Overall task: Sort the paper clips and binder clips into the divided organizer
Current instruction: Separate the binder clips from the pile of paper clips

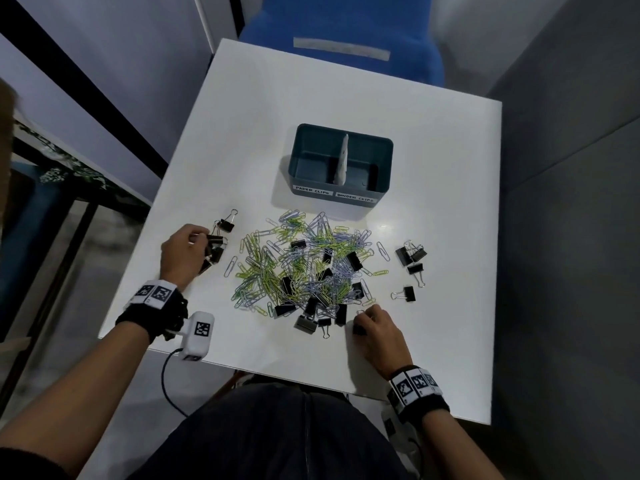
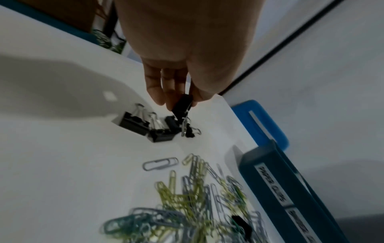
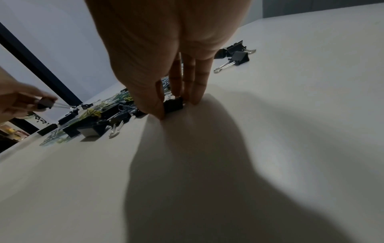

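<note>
A teal divided organizer [image 1: 341,190] stands at the table's middle, labelled for paper clips on the left and binder clips on the right; both compartments look bare. In front of it lies a mixed heap of green and lilac paper clips [image 1: 298,265] with black binder clips among them. My left hand [image 1: 183,254] pinches a black binder clip [image 2: 181,105] just above a small group of binder clips [image 2: 145,126] at the left. My right hand [image 1: 375,327] pinches a small black binder clip [image 3: 173,105] on the table at the heap's near right edge.
More binder clips [image 1: 412,254] lie grouped at the right, one [image 1: 407,294] alone nearer me. A blue chair [image 1: 343,36] stands beyond the white table [image 1: 433,161]. The table's front edge is close to my body.
</note>
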### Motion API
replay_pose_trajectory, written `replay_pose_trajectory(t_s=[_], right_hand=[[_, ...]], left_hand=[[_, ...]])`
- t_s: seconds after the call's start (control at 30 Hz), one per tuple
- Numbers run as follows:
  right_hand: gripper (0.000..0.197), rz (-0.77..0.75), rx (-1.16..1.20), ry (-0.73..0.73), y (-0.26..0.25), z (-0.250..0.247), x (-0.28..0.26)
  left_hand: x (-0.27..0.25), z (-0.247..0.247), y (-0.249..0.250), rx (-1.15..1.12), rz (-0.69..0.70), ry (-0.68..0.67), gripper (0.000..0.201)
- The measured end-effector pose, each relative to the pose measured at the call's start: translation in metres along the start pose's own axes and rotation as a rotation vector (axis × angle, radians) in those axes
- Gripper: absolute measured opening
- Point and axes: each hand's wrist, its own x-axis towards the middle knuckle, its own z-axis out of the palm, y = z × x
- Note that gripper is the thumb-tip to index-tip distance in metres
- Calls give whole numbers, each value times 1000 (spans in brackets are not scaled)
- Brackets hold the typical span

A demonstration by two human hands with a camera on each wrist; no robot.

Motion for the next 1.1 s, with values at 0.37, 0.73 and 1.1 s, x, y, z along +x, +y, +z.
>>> replay_pose_trajectory(t_s=[0.37,0.73,1.1], right_hand=[[31,218,-31,54,56,-34,-8],[19,-146,-14,31,-17,-20,11],[35,-100,-64,-9,-50,1,38]], left_hand=[[6,-2,-20,18,-108,-59,15],[-95,41,10,501,748,-587,26],[-119,87,13,636,867,-543,41]])
